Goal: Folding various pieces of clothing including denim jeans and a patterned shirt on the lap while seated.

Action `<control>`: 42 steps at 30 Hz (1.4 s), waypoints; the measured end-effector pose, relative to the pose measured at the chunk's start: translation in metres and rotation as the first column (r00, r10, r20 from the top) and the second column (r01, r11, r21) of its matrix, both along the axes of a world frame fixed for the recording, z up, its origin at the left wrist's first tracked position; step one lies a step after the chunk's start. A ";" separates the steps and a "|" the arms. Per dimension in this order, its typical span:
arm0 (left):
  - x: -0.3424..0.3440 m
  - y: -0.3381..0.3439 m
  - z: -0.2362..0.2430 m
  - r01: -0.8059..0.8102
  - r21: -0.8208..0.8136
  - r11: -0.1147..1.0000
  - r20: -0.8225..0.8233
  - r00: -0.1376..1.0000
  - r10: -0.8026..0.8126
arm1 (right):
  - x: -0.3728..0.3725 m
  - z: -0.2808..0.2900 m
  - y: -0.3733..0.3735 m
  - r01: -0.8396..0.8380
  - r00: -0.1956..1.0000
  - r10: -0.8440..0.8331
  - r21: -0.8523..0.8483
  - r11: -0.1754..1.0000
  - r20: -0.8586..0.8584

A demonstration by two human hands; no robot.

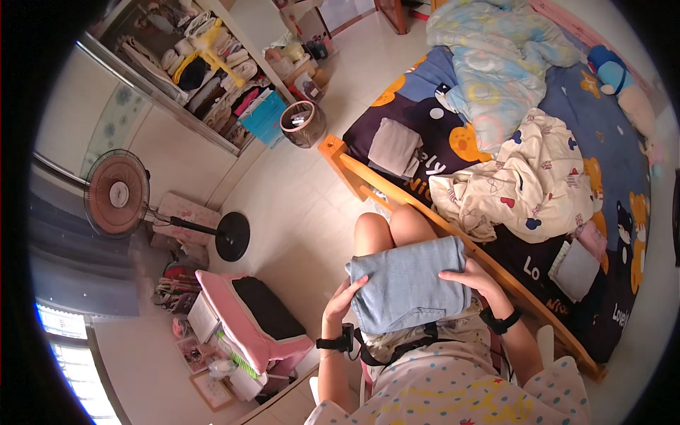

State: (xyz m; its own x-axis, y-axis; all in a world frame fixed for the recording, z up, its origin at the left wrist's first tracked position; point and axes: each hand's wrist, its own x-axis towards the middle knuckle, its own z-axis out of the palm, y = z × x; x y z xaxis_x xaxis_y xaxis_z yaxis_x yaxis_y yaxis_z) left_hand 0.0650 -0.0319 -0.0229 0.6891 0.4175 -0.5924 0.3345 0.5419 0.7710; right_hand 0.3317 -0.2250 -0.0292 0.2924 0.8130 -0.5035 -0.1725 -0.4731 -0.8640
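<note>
The folded blue jeans (407,287) are held flat over the person's legs (372,232). One side is gripped by the left hand (341,299) and the other by the right hand (477,276), each with its thumb on top. The jeans are folded into a neat block, so that folding looks almost done; whether one more fold is needed cannot be told. They are not yet put down. On the bed (567,92), a grey cloth (395,146) and a pale cloth (575,272) are already folded, with a pink cloth (591,238) just beside the pale one. A cream blanket (528,177) and a blue and yellow blanket (496,60) are bunched up loosely, so some folding may be left there.
</note>
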 end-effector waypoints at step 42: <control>0.075 -0.004 0.049 0.169 0.269 0.948 0.085 0.976 -0.198 | 0.039 0.034 0.031 -0.718 0.474 0.653 -0.170 0.675 0.591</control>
State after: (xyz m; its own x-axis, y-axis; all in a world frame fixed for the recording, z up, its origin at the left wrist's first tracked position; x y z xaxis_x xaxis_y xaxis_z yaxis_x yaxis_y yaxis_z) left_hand 0.1403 -0.0361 0.0264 0.8227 0.4066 -0.3973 0.3149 0.2559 0.9140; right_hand 0.3707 -0.1945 0.0046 -0.1886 0.9129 -0.3619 0.6984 -0.1344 -0.7029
